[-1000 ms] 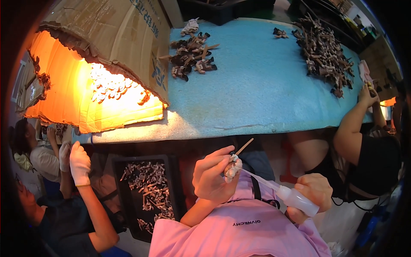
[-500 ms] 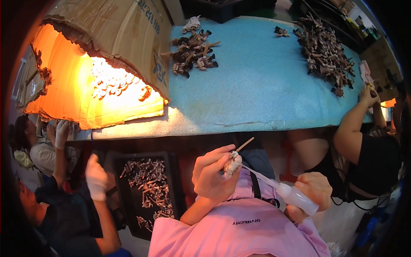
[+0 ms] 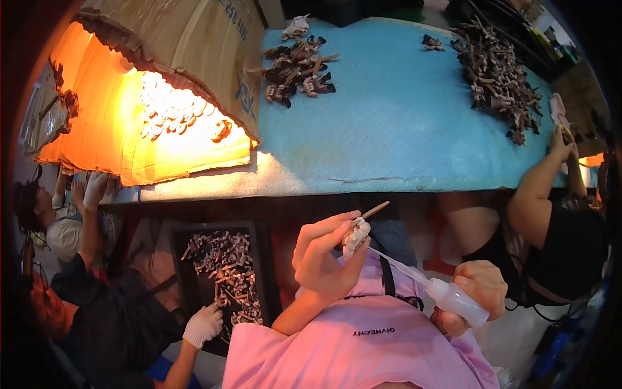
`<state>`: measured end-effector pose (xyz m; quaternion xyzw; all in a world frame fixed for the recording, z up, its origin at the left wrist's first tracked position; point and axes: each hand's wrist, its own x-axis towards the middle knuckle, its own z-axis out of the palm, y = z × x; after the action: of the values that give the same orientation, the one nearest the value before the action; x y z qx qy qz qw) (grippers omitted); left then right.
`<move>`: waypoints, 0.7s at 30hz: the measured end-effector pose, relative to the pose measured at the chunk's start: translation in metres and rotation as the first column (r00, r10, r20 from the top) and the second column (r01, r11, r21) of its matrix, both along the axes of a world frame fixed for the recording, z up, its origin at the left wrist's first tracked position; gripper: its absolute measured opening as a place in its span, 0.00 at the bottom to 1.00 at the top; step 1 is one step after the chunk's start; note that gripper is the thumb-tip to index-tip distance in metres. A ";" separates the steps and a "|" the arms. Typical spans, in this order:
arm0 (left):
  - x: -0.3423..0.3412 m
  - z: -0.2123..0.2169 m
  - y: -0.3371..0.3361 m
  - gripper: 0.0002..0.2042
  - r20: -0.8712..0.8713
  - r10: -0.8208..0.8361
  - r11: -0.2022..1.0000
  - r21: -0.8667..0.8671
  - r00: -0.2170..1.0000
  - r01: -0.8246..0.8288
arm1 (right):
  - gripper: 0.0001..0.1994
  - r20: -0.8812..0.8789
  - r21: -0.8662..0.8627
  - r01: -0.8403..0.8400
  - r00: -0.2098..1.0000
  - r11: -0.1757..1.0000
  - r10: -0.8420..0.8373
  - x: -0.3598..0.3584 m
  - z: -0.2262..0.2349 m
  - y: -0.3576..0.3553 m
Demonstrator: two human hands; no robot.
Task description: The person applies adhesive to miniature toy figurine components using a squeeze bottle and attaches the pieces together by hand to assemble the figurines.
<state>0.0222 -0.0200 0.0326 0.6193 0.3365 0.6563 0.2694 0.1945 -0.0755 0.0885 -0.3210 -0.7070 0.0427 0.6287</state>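
Since the earlier frames, the co-worker's white-gloved hand [image 3: 202,326] at the lower left has been lowered from beside the lit box to the black tray [image 3: 183,272], while the person's own hands have barely shifted.

A small pale figurine [image 3: 355,237] on a thin wooden stick [image 3: 376,210] is pinched between the thumb and fingers of the left hand [image 3: 322,257], held in the air below the near edge of the worktop [image 3: 402,129], above the pink shirt. A soft translucent squeeze bottle [image 3: 457,300] is gripped by the right hand [image 3: 476,292], its fingers curled closed around the body; the long fine nozzle is aimed at the figurine and appears to touch it or nearly so.

The work seems to be mid-way, as far as can be judged: one piece is being treated, and many dark, unfinished-looking pieces lie in heaps on the worktop, one heap [image 3: 299,68] toward the middle and a larger heap [image 3: 499,71] at the far right. More small parts fill the black tray. Pale pieces [image 3: 170,111] are laid in rows inside a cardboard box [image 3: 188,39] lit in orange from within, perhaps for drying.

The worktop is covered with a pale blue, slightly fuzzy foam sheet. The cardboard is rough and torn at its edge; the heaped pieces look knobbly and irregular.
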 end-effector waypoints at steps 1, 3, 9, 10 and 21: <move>0.001 0.000 0.000 0.18 -0.001 0.002 1.000 -0.002 1.000 -0.002 | 0.19 0.000 0.000 0.000 1.000 1.000 0.000 -0.001 0.000 0.000; 0.001 0.000 0.000 0.18 0.020 -0.006 1.000 -0.010 1.000 0.007 | 0.19 -0.003 -0.002 -0.006 1.000 1.000 0.006 -0.002 0.000 0.001; 0.000 -0.002 -0.001 0.18 0.028 0.000 1.000 -0.019 1.000 0.000 | 0.18 0.021 -0.033 -0.045 0.999 0.998 0.045 -0.004 -0.002 0.004; 0.001 -0.002 -0.001 0.18 0.028 -0.002 1.000 -0.019 1.000 0.002 | 0.18 0.038 -0.048 -0.044 0.998 0.998 0.046 -0.004 -0.001 0.004; 0.000 -0.002 -0.001 0.18 0.024 0.000 1.000 -0.026 1.000 0.001 | 0.17 0.063 -0.067 -0.068 0.995 0.995 0.073 -0.002 0.000 0.005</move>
<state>0.0221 -0.0207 0.0306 0.6079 0.3415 0.6593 0.2815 0.1924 -0.0706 0.0882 -0.3172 -0.7363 0.0773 0.5927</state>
